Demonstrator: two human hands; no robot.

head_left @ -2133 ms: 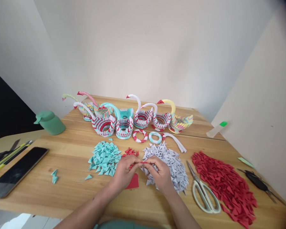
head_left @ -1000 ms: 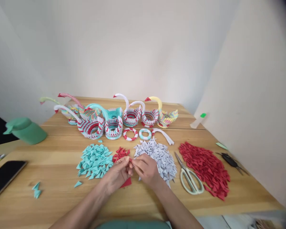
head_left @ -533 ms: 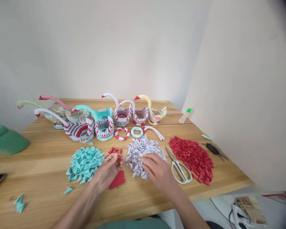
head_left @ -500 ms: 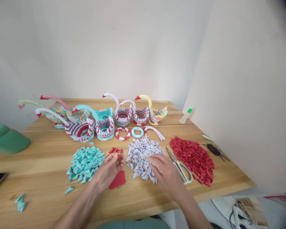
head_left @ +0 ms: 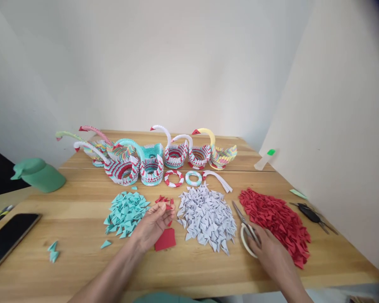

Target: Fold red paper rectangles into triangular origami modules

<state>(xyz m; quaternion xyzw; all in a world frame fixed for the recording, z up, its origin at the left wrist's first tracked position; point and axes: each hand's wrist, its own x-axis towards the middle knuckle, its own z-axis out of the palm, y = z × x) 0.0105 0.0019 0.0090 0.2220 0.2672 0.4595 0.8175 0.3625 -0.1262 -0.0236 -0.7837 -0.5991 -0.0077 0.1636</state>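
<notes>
My left hand [head_left: 158, 221] is closed in a pinch on a small red paper piece [head_left: 169, 206], just above a few other red pieces. Below it lies a stack of flat red paper [head_left: 165, 240]. My right hand [head_left: 262, 243] is at the handles of the scissors [head_left: 249, 238], its fingers curled over the right loop; whether they grip it is hard to tell. The scissors lie with their blades pointing away, between the pile of pale grey-white folded pieces [head_left: 207, 219] and the red pile [head_left: 276, 219]. A turquoise pile [head_left: 126, 213] sits left of my left hand.
Paper swans [head_left: 123, 168] stand in rows at the back, with a red-white ring [head_left: 173, 179], a turquoise-white ring [head_left: 193, 179] and a loose white neck [head_left: 219, 179] before them. A phone [head_left: 11, 237] and green container [head_left: 44, 176] lie left; a glue bottle [head_left: 264, 160] and keys [head_left: 311, 213], right.
My right hand has moved right, from over the pale pile to the scissors' handles. My left hand still pinches the red piece. The camera view has shifted left.
</notes>
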